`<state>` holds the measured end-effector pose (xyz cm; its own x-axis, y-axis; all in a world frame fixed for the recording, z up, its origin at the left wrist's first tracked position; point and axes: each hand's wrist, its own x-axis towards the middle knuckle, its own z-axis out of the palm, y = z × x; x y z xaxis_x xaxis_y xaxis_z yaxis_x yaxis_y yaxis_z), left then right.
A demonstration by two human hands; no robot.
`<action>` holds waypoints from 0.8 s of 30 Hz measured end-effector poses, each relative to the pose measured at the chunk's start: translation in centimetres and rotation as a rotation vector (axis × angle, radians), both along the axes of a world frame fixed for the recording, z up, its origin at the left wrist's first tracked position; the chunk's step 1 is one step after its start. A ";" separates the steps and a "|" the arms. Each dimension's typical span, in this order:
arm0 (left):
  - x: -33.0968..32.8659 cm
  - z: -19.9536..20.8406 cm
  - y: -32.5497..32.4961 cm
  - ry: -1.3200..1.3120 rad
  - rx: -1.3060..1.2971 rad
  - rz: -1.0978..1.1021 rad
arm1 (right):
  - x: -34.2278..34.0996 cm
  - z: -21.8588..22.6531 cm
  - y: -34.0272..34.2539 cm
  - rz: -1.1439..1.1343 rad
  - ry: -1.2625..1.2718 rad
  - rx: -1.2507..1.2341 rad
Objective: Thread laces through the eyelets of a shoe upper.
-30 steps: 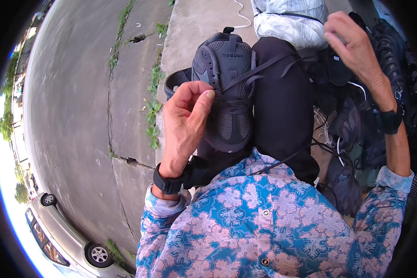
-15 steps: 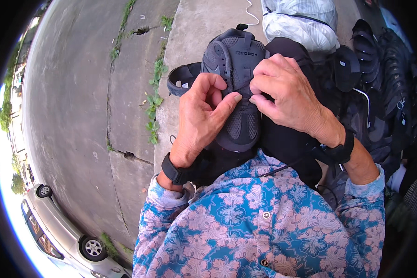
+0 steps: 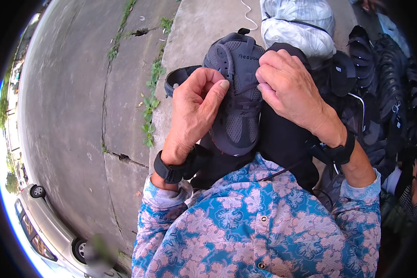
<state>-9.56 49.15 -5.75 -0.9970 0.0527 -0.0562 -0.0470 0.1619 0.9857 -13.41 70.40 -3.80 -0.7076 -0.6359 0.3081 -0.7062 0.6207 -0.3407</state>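
Note:
A dark grey sneaker (image 3: pixel 238 123) rests on my black-clad lap, its toe towards me and its heel pointing away. My right hand (image 3: pixel 289 88) pinches a dark shoelace (image 3: pixel 248 88), which stretches out from the lacing across the tongue. On the other side, my left hand (image 3: pixel 197 104) is closed in a pinch beside the eyelets, apparently on the lace's other part; its fingers largely cover what they hold. Both hands are apart, one at each edge of the shoe. Another dark shoe (image 3: pixel 173 78) lies partly hidden behind my left hand.
A tied white plastic bag (image 3: pixel 299 30) stands beyond my knee on the concrete ledge (image 3: pixel 190 32). Rows of dark shoes (image 3: pixel 387 85) fill the right side. At the far right another person's arm (image 3: pixel 415 178) shows. A silver car (image 3: pixel 48 229) is at lower left.
My hands have drawn apart, the left one moving left and the right one slightly right and up. The lace now shows stretched towards my right hand. The view has shifted slightly.

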 end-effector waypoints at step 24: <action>-4.9 4.1 2.7 -0.093 -0.100 -0.137 | 3.5 1.1 17.9 -0.521 -0.927 -1.065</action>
